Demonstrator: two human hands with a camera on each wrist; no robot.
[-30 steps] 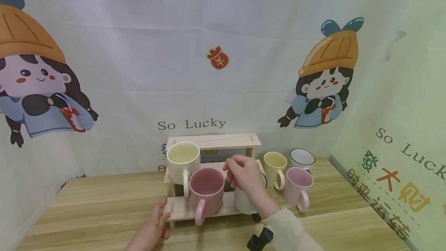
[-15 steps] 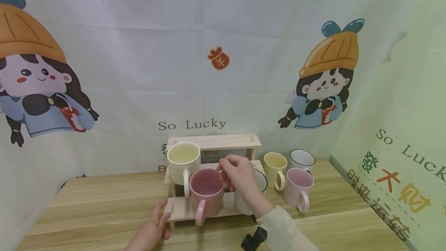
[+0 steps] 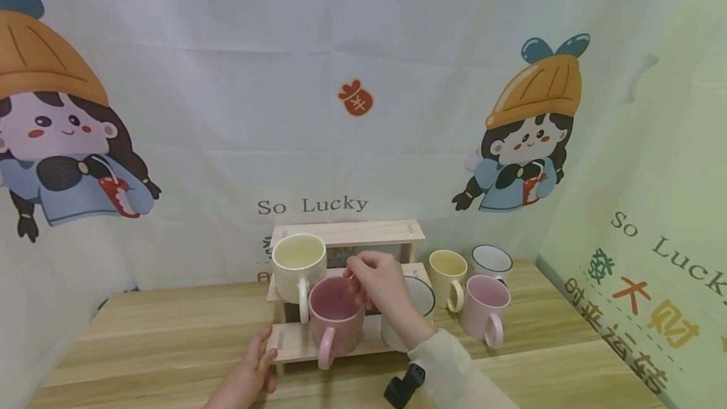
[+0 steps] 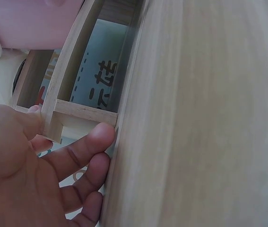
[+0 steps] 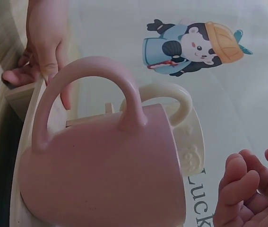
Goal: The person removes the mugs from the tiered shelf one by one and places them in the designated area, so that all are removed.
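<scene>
My left hand (image 3: pixel 247 365) holds the left end of a small tiered wooden rack (image 3: pixel 289 341); in the left wrist view the thumb and fingers (image 4: pixel 84 146) lie about its end. On the lowest tier stands a pink mug (image 3: pixel 335 330), handle toward me. Just above its right rim hovers my right hand (image 3: pixel 380 279), fingers loosely curled and holding nothing; in the right wrist view it is apart from the mug. A cream mug (image 3: pixel 289 276) sits behind at left on the middle tier. My right hand and forearm partly hide a white mug with a dark rim (image 3: pixel 420 295).
Right of the rack, a yellow mug (image 3: pixel 445 273), a dark-rimmed white mug (image 3: pixel 491 260) and a light pink mug (image 3: pixel 483 308) stand close together on the wooden table (image 3: pixel 170 333). A printed cloth (image 3: pixel 227 112) hangs behind. The rack's top tier (image 3: pixel 346 231) rises behind the mugs.
My right hand has moved left, from beside the pink mug to over its right rim, uncovering more of the dark-rimmed white mug on the rack. My left hand has stayed put.
</scene>
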